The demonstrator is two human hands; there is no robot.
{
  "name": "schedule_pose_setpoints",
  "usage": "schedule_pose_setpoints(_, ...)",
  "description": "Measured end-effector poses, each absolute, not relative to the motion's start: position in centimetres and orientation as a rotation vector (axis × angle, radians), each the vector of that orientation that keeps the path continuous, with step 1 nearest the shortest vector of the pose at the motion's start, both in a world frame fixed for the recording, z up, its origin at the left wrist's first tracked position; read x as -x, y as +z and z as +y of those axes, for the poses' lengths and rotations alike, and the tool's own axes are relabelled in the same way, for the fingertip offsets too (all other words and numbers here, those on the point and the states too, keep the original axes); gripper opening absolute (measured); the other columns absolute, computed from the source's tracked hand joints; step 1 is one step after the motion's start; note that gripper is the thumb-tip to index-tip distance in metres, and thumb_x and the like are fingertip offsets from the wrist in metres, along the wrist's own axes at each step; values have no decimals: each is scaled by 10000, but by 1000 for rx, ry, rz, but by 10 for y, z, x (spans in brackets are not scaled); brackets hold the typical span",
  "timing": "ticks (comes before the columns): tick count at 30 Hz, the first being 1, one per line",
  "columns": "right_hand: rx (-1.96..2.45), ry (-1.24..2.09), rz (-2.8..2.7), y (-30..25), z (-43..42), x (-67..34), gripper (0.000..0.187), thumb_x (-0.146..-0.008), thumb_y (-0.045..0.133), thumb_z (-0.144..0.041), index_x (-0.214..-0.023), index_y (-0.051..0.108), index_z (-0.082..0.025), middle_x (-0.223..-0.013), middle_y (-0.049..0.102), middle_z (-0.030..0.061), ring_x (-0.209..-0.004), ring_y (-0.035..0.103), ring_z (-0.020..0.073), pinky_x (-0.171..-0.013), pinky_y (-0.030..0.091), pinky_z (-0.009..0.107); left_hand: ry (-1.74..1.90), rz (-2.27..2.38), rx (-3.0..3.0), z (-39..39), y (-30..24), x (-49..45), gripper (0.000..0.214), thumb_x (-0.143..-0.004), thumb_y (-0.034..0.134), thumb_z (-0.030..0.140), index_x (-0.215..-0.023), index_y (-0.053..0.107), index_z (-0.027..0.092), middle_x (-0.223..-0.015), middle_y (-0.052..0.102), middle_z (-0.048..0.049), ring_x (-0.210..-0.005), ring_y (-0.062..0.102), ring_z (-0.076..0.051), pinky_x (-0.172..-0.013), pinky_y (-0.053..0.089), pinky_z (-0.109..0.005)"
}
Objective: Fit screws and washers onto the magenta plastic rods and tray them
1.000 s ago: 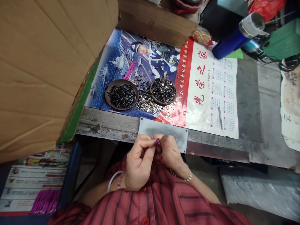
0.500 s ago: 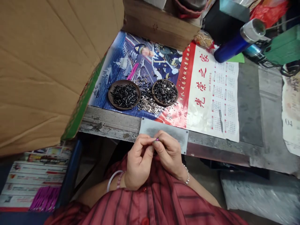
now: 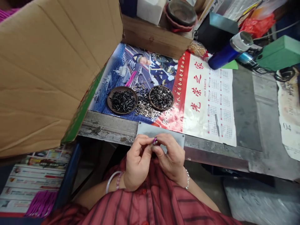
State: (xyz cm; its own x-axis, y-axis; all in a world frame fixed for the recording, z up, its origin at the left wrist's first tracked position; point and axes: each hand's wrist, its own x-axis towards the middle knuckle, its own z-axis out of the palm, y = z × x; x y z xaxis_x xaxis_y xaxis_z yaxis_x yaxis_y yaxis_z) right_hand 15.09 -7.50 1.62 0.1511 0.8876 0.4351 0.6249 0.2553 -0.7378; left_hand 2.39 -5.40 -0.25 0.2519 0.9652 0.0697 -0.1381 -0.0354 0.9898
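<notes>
Between the fingertips of my left hand [image 3: 138, 161] is a small purple piece [image 3: 154, 141] with a dark tip; most of it is hidden. My right hand [image 3: 171, 154] is curled, its thumb and index finger close around the same spot. Whatever sits in its fingertips is too small to make out. Beyond my hands, a brown dish [image 3: 110, 106] is heaped with black screws [image 3: 123, 100]. To its right, a second dish [image 3: 172, 103] contains black screws mixed with shiny washers [image 3: 161, 96]. Loose washers [image 3: 147, 110] and screws lie scattered between the dishes.
Several magenta strips [image 3: 130, 78] lie on the calendar poster [image 3: 198, 122] behind the dishes; more magenta strips [image 3: 41, 203] are at lower left. A large cardboard box [image 3: 53, 72] blocks the left side. A pen [image 3: 217, 125] and a blue flask [image 3: 222, 55] are to the right.
My right hand's fingers have shifted slightly right and spread a little, so more of the purple piece shows. The camera view has tilted up slightly. My left hand stays nearly in place.
</notes>
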Motion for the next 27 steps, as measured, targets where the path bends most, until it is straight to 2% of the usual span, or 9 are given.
schedule_pose_setpoints(5,1475,417,-1411,18,-77,-148,119,-945,638,-116,-978,662,-227,-896,705,49,-826,679,196,-734,565,317,1124,921,-1279,-51,0,-26,137,-980,580,143,-1043,681,209,-966,640,-37,-877,669,-142,-791,566,-233)
schedule_pose_setpoints(10,1442,729,-1084,21,-73,-141,116,-893,702,-138,-822,656,-217,-779,665,12,-732,629,174,-659,535,294,1124,904,-1279,-53,-2,-24,143,-982,567,133,-1053,657,217,-984,617,-32,-902,659,-138,-803,562,-228)
schedule_pose_setpoints(14,1414,823,-984,21,-71,-138,153,-872,723,-146,-764,636,-209,-734,631,-8,-699,596,155,-647,508,273,1120,891,-1287,-54,-5,-21,143,-988,553,135,-1053,647,222,-976,612,-28,-889,650,-131,-791,556,-216)
schedule_pose_setpoints(23,1536,501,-1184,12,-75,-126,142,-964,626,-204,-824,602,-221,-759,600,12,-678,570,166,-617,475,303,1142,907,-1208,-52,-2,-23,68,-983,595,194,-985,662,203,-945,650,-31,-857,666,-142,-787,556,-234)
schedule_pose_setpoints(27,1581,379,-1283,11,-73,-124,284,-1013,535,-230,-730,512,-224,-667,495,-12,-588,476,144,-553,385,295,1132,859,-1220,-55,-2,-24,87,-986,583,179,-1010,663,205,-928,640,-34,-844,657,-141,-777,563,-232)
